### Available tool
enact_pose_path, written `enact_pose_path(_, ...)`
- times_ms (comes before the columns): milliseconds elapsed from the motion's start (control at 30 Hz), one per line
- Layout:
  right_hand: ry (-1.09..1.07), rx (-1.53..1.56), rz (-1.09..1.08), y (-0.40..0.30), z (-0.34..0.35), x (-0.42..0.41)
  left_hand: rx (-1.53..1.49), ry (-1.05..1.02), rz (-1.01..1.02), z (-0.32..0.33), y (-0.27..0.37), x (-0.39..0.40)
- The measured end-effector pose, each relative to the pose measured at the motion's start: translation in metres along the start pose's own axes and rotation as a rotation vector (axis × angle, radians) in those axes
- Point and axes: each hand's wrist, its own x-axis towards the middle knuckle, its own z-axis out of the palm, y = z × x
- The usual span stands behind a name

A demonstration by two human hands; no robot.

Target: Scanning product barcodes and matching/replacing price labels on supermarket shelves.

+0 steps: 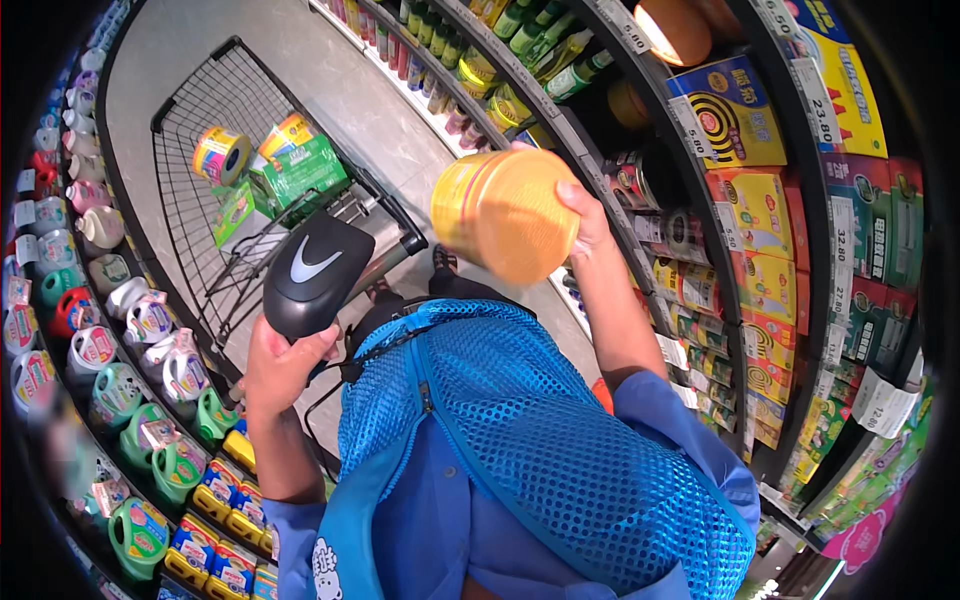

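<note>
A black handheld barcode scanner [319,270] with a grey curved mark on its head is gripped by my left hand [281,367], and its cord runs toward my waist. On the other side, my right hand [589,217] holds a large yellow tub [457,195] tilted in the air. Its round orange end [529,217] faces me, slightly blurred; most of the right fingers are hidden behind it. Beyond both hands stands a black wire shopping cart [180,135]. Inside are a yellow roll-shaped pack [219,154], another yellow tub [289,133] and green boxes [304,176].
Close on the right, shelves hold mosquito-coil boxes [727,112], cans [630,180] and bottles [559,60], with price tags along their edges. Detergent bottles [180,375] and yellow-blue packs [217,480] line the left shelves. The cart handle [390,262] lies just ahead of my feet.
</note>
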Motion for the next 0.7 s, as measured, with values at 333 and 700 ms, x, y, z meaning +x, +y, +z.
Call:
enact_pose_path(333,0.57,0.328,-0.075,0.028,-0.003,-0.02,-0.168,0.089,-0.099,-0.024,-0.025,0.001)
enact_pose_path(700,0.734,0.433,-0.372,0.012,-0.038,0.016,-0.097,0.129,-0.176,-0.052,-0.034,-0.006)
